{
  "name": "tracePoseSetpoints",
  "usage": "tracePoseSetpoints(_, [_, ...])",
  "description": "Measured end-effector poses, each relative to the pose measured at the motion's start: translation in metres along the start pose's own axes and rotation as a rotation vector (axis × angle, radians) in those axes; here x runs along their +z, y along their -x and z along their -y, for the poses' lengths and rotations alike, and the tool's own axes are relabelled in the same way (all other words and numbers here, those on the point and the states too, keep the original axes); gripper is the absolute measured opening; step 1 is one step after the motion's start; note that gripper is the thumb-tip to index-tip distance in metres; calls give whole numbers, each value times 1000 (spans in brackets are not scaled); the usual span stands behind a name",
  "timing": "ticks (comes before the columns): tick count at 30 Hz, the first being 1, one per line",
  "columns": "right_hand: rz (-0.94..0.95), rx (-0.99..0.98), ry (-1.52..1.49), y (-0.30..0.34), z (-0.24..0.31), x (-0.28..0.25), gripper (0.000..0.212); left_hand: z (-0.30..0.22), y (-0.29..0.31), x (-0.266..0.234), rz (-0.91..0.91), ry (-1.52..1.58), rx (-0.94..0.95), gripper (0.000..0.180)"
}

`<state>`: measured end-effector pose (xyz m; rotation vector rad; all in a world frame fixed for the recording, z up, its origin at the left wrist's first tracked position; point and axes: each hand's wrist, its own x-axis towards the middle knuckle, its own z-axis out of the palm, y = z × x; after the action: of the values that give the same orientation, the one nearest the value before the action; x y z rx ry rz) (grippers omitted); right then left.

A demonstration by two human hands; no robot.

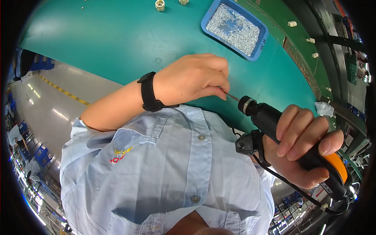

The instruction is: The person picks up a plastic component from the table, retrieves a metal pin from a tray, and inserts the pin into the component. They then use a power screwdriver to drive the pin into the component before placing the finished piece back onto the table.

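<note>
My right hand [301,145] is wrapped around a black electric screwdriver [270,117] with an orange patch on its handle. The screwdriver points up and to the left, and its thin bit [232,96] reaches my left fingertips. My left hand [194,76] is closed in a pinch over the green table [117,47], right at the end of the bit. Whatever sits between that thumb and finger is hidden. Beyond my hands, toward the far right, lies a blue tray [250,57] holding many small silver screws [235,29].
Two small whitish round fittings [159,5] stand at the table's far edge. Several more white fittings [292,24] lie along the green ledge on the right, near a clear plastic bag [324,109]. A black cable [290,183] runs beside my right wrist.
</note>
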<state>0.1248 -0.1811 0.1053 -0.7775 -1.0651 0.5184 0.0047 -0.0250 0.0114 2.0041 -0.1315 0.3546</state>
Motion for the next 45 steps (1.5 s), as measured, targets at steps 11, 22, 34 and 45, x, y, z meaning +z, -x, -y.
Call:
tracePoseSetpoints(11, [20,66,50,-4,-4,0,37,5,-4,2,-64,-58,100,16])
tracePoseSetpoints(22, [-129,14,125,0,-35,-6,44,28,-2,19,-60,26,-299,24])
tracePoseSetpoints(34, [-137,108,212,7,-38,-8,46,36,2,25,-47,-18,-202,26])
tracePoseSetpoints(45, [-79,57,344,10,-50,-8,37,37,-1,28,-25,-12,-278,25])
